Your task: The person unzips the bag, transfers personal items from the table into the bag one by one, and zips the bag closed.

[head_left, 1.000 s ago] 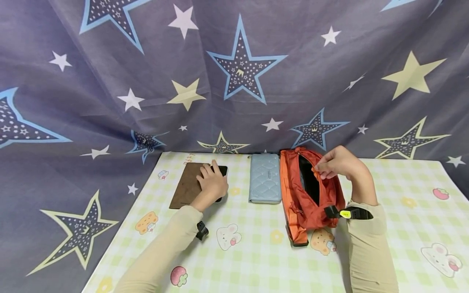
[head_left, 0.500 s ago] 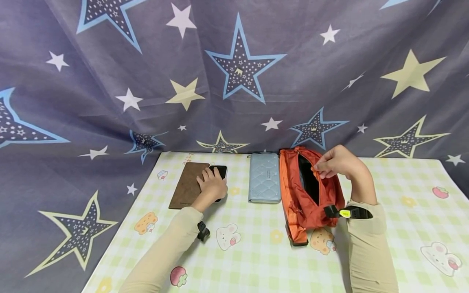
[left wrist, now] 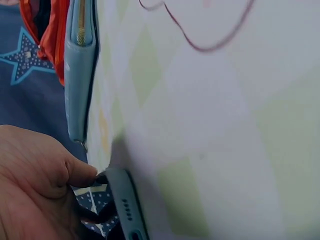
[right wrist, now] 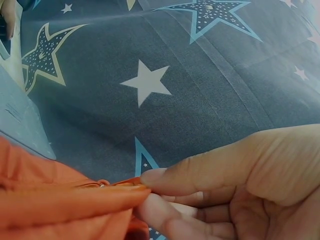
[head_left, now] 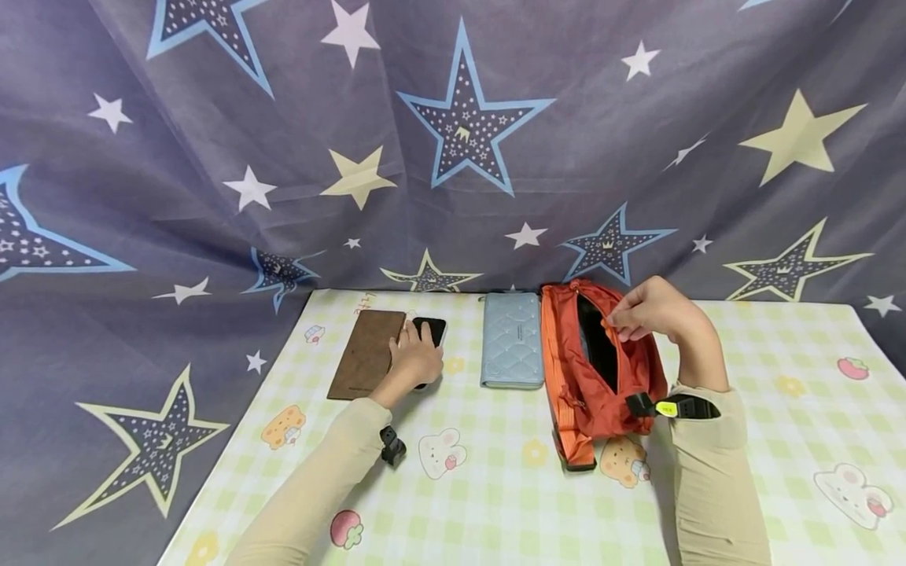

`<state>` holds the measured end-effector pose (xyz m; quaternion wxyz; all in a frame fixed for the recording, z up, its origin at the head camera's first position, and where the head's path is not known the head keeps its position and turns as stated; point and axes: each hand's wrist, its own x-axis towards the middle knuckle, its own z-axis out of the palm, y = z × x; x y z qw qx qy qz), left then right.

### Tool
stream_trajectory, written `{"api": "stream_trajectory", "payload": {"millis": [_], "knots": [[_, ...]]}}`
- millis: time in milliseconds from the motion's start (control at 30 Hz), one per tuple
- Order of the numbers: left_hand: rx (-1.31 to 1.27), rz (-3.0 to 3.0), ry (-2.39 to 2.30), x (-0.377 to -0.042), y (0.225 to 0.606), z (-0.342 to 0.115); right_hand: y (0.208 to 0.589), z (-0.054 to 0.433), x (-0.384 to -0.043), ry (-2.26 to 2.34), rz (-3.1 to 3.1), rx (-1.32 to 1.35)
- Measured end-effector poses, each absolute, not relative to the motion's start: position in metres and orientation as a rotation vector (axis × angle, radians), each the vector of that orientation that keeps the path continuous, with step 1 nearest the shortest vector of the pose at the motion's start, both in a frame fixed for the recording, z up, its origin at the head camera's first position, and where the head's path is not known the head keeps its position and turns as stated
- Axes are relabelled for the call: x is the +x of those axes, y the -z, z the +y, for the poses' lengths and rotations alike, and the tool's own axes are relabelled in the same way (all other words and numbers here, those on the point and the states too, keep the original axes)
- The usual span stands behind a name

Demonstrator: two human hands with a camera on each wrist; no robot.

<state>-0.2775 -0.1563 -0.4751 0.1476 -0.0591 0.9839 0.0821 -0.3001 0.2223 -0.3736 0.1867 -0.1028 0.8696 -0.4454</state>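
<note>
Starry grey-purple cloth [head_left: 559,47] fills the top half of the head view, with a pale green checked tablecloth [head_left: 495,487] spread below it. Newest bit first: the phone [head_left: 437,328], left of centre, sits a touch further right than it did half a second ago, so a slim gap now shows between its upper end and the brown cover [head_left: 368,354] on its left. To me that means it's being worked free as its own item. Left hand [head_left: 414,362] has gone right along with it, thumb on the phone's right edge and fingers across the top. Looks like a grip over the width, though honestly the far-side fingertips are too dark in the left wrist view to be sure, and I can't tell if the phone is off the cloth. Compared with that earlier frame, not much else differs: right hand [head_left: 658,310], right of centre, still pinches the edge of the red-orange bag [head_left: 575,369] between thumb and finger, and the bag's dark mouth is still gaping. Light blue wallet [head_left: 511,342] hasn't budged either, lying flat mid-frame, right beside the bag's left side.
</note>
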Motion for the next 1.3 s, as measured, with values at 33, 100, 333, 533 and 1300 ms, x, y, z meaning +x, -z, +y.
{"api": "stream_trajectory", "payload": {"millis": [33, 100, 333, 533, 1300], "knots": [[-0.153, 2.829, -0.243, -0.277, 0.474, -0.156, 0.373, 0.222, -0.300, 1.254, 2.448, -0.290], [-0.133, 2.830, -0.255, -0.277, 0.473, -0.154, 0.373, 0.222, -0.300, 1.252, 2.451, -0.289], [-0.177, 2.805, -0.330, -0.274, 0.472, -0.155, 0.376, 0.222, -0.302, 1.249, 2.451, -0.295], [-0.178, 2.832, -0.336, -0.275, 0.477, -0.156, 0.377, 0.223, -0.303, 1.248, 2.447, -0.293], [-0.292, 2.877, -0.374, -0.286, 0.472, -0.151, 0.375, 0.222, -0.301, 1.255, 2.453, -0.304]]}}
